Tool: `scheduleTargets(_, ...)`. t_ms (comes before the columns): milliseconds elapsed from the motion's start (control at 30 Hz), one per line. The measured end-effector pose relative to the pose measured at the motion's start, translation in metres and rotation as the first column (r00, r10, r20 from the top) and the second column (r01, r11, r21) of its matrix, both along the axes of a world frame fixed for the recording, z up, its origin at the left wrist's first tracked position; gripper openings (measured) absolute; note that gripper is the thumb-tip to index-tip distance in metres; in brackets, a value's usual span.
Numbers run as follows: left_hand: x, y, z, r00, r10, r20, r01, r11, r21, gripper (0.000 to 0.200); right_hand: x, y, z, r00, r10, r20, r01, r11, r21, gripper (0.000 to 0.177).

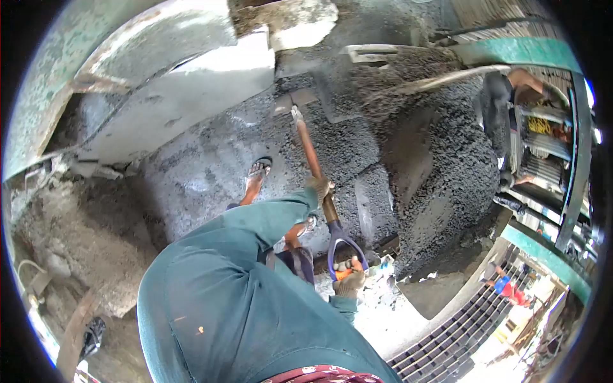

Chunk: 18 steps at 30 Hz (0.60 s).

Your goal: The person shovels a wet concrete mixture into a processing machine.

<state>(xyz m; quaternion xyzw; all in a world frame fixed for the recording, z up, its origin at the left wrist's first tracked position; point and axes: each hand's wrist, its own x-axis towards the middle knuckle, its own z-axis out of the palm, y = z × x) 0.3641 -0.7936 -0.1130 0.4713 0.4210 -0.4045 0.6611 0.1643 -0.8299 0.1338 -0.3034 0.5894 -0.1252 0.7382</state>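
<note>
A shovel (310, 150) with a brown shaft slants across the middle of the view. Its metal blade (295, 102) rests low on the grey, gritty floor, away from my body. Wrapped around the shaft partway down is my gloved left hand (320, 187). Closer to me, my gloved right hand (349, 279) grips the purple D-shaped handle (337, 239), which has an orange crossbar. Both my arms are in green sleeves. A sandalled foot (258, 169) stands left of the shaft.
A heap of dark, wet gravelly mix (447, 143) lies to the right. Beyond it another person (498, 105) bends near a long pale pole (447, 80). Concrete slabs (185, 105) edge the upper left. A dark grid (456, 325) and a person in blue and red (507, 288) appear lower right.
</note>
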Motion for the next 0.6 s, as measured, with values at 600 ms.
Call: scheduleTargets(600, -0.092, -0.071, -0.054, 0.726, -0.687, -0.02, 0.608, 0.628, 0.485, 0.039, -0.1, -0.027, -0.028, 0.979, -0.184, -0.089, 0.198, 0.961, 0.192, 0.026)
